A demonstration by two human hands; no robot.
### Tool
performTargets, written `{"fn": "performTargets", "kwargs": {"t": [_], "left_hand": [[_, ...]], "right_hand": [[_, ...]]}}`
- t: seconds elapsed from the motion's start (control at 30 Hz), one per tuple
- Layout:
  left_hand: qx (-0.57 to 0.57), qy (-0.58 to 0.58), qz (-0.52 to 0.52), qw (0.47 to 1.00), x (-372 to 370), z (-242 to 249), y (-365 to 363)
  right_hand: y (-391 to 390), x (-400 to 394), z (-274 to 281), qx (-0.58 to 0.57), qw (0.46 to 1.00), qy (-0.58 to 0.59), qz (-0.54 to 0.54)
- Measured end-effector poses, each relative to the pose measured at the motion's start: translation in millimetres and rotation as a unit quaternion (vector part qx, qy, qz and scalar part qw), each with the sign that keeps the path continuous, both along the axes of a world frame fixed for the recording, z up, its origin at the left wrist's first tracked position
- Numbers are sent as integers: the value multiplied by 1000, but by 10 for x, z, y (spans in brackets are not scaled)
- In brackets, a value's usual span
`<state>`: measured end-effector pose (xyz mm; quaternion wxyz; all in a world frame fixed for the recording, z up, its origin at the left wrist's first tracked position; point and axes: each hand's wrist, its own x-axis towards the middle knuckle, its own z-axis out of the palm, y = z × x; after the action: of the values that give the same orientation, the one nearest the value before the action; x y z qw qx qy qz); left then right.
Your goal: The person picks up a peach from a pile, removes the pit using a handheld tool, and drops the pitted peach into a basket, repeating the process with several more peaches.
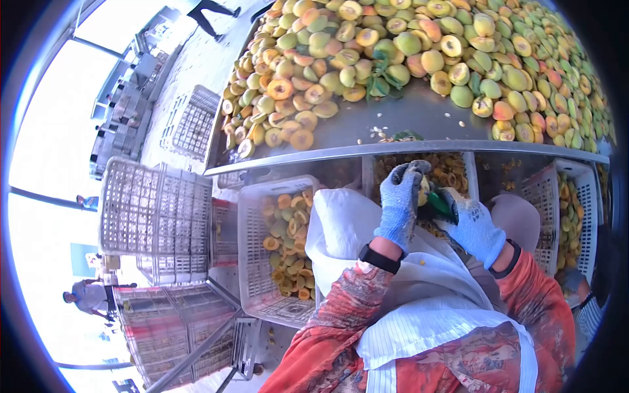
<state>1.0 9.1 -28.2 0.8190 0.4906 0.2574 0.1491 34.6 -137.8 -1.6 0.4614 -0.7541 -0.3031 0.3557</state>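
Both my hands wear light blue gloves with dark, stained fingers and are close together just in front of the metal table's edge. My left hand [401, 200] is closed around a pale yellowish piece of fruit [423, 191], mostly covered by the fingers. My right hand [468, 223] grips a dark green handled tool [440, 205], its tip against the fruit. Below them, partly hidden by my hands and apron, stands a crate of cut fruit [452, 171]. Halved and whole peaches [308, 78] lie heaped on the metal table [419, 114], with green leaves [381, 85] among them.
A white crate [247, 262] of halved fruit stands at my left, another [586, 196] at the right. Stacked crates [154, 209] are further left. A co-worker's gloved hand [572, 280] shows at the right edge. People [92, 295] stand in the left background.
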Motion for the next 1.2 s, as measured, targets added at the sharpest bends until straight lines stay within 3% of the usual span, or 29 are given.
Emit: {"fn": "performTargets", "kwargs": {"t": [0.03,0.07,0.1,0.17,0.2,0.23,0.27,0.3,0.37,0.4,0.43,0.47,0.5,0.53,0.57,0.63,0.7,0.73,0.77,0.83,0.87,0.9,0.97,1.0,1.03,1.1,1.13,1.17,1.2], "left_hand": [[-15,24,20,999,32,-10,-6],[-11,20,33,999,58,30,-25],[-9,17,43,999,63,64,-28],[-4,43,53,998,37,58,-26],[96,22,52,994,13,19,-16],[196,3,49,979,-17,-16,0],[219,-41,56,973,-63,96,13],[221,-38,66,972,-66,98,77],[41,1,-74,996,-60,91,264],[202,-9,-80,976,-96,124,297],[115,81,-65,988,-134,157,315],[173,78,-52,980,-181,133,339],[229,75,-42,970,-212,104,335],[228,76,-37,970,-228,71,332],[238,52,-36,969,-236,106,324],[248,25,-40,968,-266,148,328],[401,40,-58,913,-205,204,313],[385,24,-78,919,-168,230,289],[368,0,-104,924,-109,248,287],[256,-104,-175,945,94,86,297],[62,-62,-174,981,118,267,242],[-128,-6,-162,979,106,438,219],[-54,-62,-132,988,25,383,235],[31,-43,-85,995,-63,336,333],[115,-24,-33,993,-191,306,483],[62,17,-4,998,-545,394,962],[147,51,37,987,-754,349,1128],[231,85,76,966,-1006,238,1311],[398,188,14,898,-1393,-119,1705]], "right_hand": [[5,-59,-147,-33,972,-229,-39],[22,-95,-228,-60,889,-446,-83],[33,-112,-284,-56,889,-449,-72],[65,-145,-365,-85,934,-342,-62],[114,-133,-392,35,947,-310,-69],[81,-130,-351,37,949,-308,-61],[106,-121,-46,28,996,-52,-71],[143,-127,122,13,975,209,-73],[154,-90,11,19,975,219,-32],[168,-110,-71,11,1000,18,12],[214,-133,-114,10,981,-186,52],[253,-110,-38,-13,998,-50,45],[264,-100,22,-11,997,-49,53],[255,-101,73,18,988,147,39],[245,-105,94,46,940,336,20],[236,-129,-96,85,923,376,14],[169,-95,14,119,874,472,1],[127,-118,226,116,843,526,-11],[87,-155,147,136,859,491,-45],[28,-133,79,209,826,522,-42],[-7,-134,62,247,825,507,-31],[14,-84,240,275,823,496,13],[-59,35,237,262,838,479,23],[-99,105,237,273,837,474,15],[-160,186,224,269,870,413,0],[-238,291,58,267,896,353,-15],[-222,339,-171,32,997,52,-44],[-227,356,-364,-208,942,-256,-68],[-269,351,-503,-201,944,-251,-73]]}}
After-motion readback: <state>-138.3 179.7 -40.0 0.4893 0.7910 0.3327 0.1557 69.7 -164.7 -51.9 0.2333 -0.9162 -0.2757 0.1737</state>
